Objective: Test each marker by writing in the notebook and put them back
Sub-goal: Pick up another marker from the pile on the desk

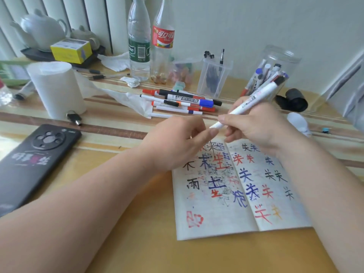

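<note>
Right now the person's right hand (pixel 256 125) holds a white marker (pixel 248 104) up in the air. The fingers and thumb are curled round the low part of it. The marker is tilted. Its black end points up and away, and its white end points down toward the left hand (pixel 177 142). The left hand is just beside that low end, with one fingertip very near it. Its other fingers are curled in. It is not clear if they hold anything, or if the fingertip touches the marker.

Both hands hang over the top of an open notebook (pixel 216 215). It lies flat on the yellow table (pixel 137 243). Its pages are full of black, blue, red and orange writing.

Behind the hands, a pile of markers (pixel 183 101) lies on the table. To the right of the pile stands a clear jar (pixel 275 62) with more markers in it.

On the left lie a black phone (pixel 33 154) and a roll of white paper (pixel 57 89). Two bottles (pixel 138 36) stand at the back.
</note>
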The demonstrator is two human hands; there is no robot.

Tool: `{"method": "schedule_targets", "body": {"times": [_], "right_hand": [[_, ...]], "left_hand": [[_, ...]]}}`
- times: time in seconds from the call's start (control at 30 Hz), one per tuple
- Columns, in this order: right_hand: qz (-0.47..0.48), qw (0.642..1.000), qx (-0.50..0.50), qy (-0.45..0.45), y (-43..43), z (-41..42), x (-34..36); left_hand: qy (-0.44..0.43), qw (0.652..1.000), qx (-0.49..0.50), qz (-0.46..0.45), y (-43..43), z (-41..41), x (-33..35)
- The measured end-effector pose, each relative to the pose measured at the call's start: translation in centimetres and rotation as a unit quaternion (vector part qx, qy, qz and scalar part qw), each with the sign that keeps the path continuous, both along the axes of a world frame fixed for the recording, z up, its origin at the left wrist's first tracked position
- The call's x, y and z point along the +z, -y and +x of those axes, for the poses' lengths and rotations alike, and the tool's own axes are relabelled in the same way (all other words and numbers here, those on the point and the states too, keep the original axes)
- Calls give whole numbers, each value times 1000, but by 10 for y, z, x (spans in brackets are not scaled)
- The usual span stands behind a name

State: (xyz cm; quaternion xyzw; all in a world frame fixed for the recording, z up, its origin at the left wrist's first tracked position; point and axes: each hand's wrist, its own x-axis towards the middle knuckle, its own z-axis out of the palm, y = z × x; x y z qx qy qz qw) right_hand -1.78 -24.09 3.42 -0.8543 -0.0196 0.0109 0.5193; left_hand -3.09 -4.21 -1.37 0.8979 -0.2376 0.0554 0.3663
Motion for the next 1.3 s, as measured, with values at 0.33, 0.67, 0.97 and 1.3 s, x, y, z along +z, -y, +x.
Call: {"method": "schedule_targets", "body": {"times": [0.33, 0.67, 0.97, 1.3], "right_hand": [[292, 954, 59, -26, 2, -48, -38], [421, 902, 91, 43, 43, -42, -17], [139, 958, 245, -53, 10, -79, -30], [40, 971, 220, -84, -12, -88, -40]], "left_hand": [[28, 991, -129, 5, 11, -7, -3], [-73, 977, -186, -74, -1, -6, 9], [-160, 975, -154, -8, -9, 5, 5], [-170, 975, -140, 9, -10, 3, 9]]}}
